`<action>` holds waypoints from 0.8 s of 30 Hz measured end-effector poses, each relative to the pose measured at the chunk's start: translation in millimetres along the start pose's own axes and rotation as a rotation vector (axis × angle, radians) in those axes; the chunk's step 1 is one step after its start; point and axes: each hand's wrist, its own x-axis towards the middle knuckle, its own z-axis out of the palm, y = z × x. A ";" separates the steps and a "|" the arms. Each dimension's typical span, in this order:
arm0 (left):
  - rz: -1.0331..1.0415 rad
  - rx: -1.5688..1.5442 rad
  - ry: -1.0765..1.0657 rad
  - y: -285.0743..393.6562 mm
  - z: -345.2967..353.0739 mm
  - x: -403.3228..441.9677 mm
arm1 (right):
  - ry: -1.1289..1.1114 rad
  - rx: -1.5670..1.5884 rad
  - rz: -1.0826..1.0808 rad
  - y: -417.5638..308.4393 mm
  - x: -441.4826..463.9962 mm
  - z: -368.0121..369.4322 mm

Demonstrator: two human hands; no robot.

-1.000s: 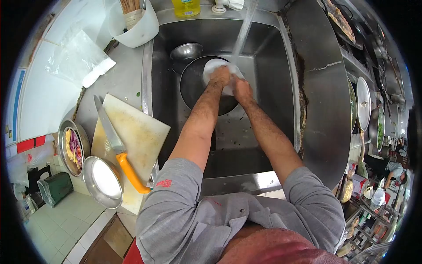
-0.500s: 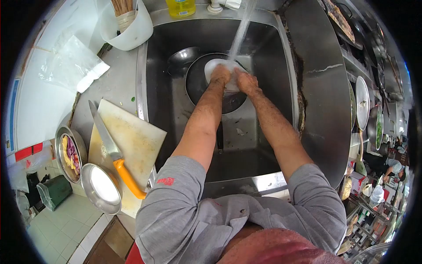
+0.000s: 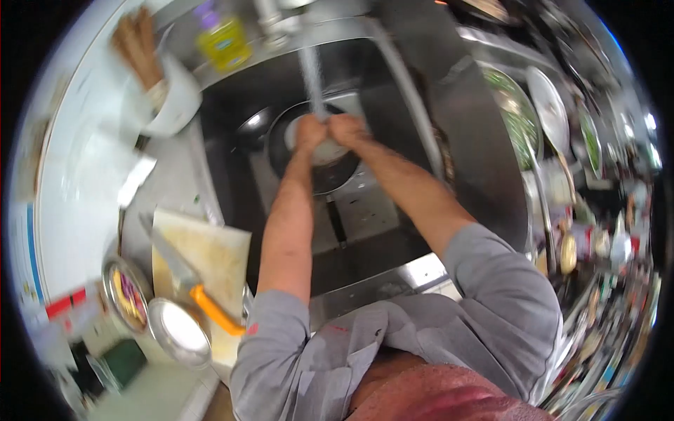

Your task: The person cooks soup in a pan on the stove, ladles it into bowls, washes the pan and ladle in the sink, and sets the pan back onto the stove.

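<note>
Near the sink's point(image 3: 379, 210) far edge, left hand point(image 3: 309, 133) and right hand point(image 3: 347, 130) huddle above the pan point(image 3: 342, 174); I can't tell their grip.

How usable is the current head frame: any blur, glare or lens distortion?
Head view: blur smears the wooden sticks and softens the left hand and right hand, so individual fingers are hard to separate; head view: bright glare on the sink's front rim; head view: wide-angle distortion curves the surroundings, with dark corners.
</note>
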 end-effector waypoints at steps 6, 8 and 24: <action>0.007 -0.552 0.331 8.8 -3.4 17.4 | 0.249 0.632 0.062 -21.0 8.7 -32.9; 0.018 -0.587 0.365 28.5 -18.1 7.8 | 0.262 1.136 0.114 -13.2 29.7 -19.1; -0.114 0.240 0.529 -6.9 -23.8 -29.2 | -0.041 1.033 0.530 43.9 -24.1 53.3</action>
